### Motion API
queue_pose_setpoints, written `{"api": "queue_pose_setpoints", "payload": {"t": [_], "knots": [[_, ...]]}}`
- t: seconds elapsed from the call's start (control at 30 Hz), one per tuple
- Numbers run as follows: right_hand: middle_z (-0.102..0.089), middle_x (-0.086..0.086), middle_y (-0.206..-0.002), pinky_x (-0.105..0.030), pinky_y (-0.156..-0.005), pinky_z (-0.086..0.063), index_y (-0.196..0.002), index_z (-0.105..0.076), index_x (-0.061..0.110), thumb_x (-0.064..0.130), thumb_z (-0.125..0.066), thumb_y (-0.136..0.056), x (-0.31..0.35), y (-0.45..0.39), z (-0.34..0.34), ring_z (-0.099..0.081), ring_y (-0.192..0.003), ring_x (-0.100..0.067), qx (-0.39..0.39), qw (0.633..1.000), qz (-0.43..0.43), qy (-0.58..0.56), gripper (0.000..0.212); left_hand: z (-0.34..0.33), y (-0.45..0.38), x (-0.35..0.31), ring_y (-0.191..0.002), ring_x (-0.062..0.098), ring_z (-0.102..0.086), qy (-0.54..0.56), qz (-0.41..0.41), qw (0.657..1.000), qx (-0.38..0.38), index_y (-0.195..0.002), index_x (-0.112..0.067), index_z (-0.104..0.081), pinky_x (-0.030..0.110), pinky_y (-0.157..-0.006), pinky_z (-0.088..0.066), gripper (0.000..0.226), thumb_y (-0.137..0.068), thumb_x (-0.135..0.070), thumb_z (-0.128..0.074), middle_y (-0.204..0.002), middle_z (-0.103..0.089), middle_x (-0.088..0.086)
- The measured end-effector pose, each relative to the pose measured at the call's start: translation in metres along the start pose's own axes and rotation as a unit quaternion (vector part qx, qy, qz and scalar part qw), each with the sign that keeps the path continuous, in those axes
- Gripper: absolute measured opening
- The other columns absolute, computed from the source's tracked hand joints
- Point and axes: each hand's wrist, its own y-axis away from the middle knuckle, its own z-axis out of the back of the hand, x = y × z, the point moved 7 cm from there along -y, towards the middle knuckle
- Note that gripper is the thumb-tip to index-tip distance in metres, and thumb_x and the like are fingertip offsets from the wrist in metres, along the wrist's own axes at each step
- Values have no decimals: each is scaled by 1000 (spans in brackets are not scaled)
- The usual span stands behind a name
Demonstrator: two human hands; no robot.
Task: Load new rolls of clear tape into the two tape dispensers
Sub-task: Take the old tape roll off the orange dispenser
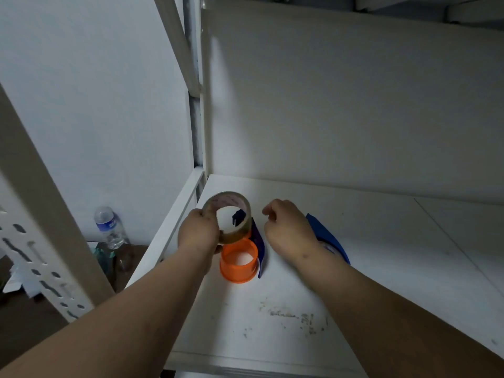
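My left hand [198,231] grips a roll of clear tape [240,203], held upright just above a blue tape dispenser [258,242] with an orange hub [239,261] that lies on the white shelf [286,309]. My right hand [287,227] hovers to the right of the roll, fingers curled with thumb and forefinger pinched; whether a tape end is between them cannot be told. A second blue dispenser [328,238] lies partly hidden behind my right hand and wrist.
The shelf's back panel [341,105] and a white upright post [199,105] close in the far and left sides. A perforated rack post [41,241] stands at the near left. A plastic water bottle [110,227] stands on the floor below.
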Motion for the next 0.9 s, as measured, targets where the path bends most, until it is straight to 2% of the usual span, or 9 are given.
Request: {"api": "queue_pose_setpoints", "payload": {"t": [0.07,0.13,0.27,0.43,0.57,0.7,0.77,0.83,0.9], "knots": [[-46,-4,-120,-32,-82,-48,-120,-54,19,16,-48,-86,0,9,-12,-55,-101,-23,49,997,40,39,34,8,-4,9,-69,24,-62,3,25,999,-46,-113,-8,-53,47,-77,-61,33,-101,-35,-38,-91,-60,9],[-40,-2,-118,-37,-85,-49,-120,-54,26,28,-52,-83,2,18,-29,-51,-102,-24,114,988,78,62,37,18,-8,25,-75,30,-65,2,61,994,-94,-125,-5,-52,43,-63,-62,38,-99,-30,-39,-116,-58,15],[-23,2,-140,-41,-101,-41,-123,-55,33,41,-58,-80,-7,29,-52,-38,-122,-26,192,971,87,114,44,30,-15,54,-94,38,-66,23,110,984,-136,-136,-11,-48,28,-38,-52,42,-97,-23,-39,-136,-51,17],[-33,-12,-132,-31,-90,-43,-123,-55,17,35,-52,-93,-26,16,-56,-48,-106,-31,181,971,57,143,35,41,-4,52,-70,31,-65,8,102,984,-147,-141,-14,-40,49,-74,-62,44,-100,-29,-36,-134,-48,15],[-41,-18,-124,-30,-80,-42,-124,-50,14,37,-47,-94,-37,2,-38,-52,-98,-33,97,994,-18,36,37,29,3,57,-72,35,-69,-3,114,990,-84,-132,-17,-32,48,-78,-61,35,-101,-32,-38,-115,-53,13],[-49,-16,-111,-30,-72,-41,-100,-49,17,38,-51,-91,-28,2,-26,-55,-89,-31,62,998,3,0,23,10,-9,53,-100,38,-63,-103,82,991,-17,-122,-2,-45,45,-90,-55,31,-98,-21,-45,-118,-58,16],[-48,-13,-109,-31,-73,-43,-89,-42,22,38,-52,-91,-20,7,-22,-55,-90,-29,58,998,22,-7,19,4,-17,47,-120,40,-52,-185,57,981,9,-125,-3,-52,46,-100,-46,43,-92,-32,-48,-135,-53,20],[-45,-10,-112,-32,-78,-45,-92,-44,22,38,-51,-92,-14,12,-18,-54,-93,-26,54,998,31,-10,17,3,-16,28,-137,37,-36,-292,8,956,-23,-133,-15,-53,49,-112,-33,61,-88,-52,-38,-152,-41,16],[-45,-9,-117,-32,-84,-46,-106,-51,17,36,-51,-94,-12,17,-10,-53,-97,-25,42,998,35,-18,23,-3,-9,6,-129,36,-43,-275,-58,958,-53,-120,-18,-61,49,-107,-36,63,-88,-61,-29,-138,-53,15]]}}
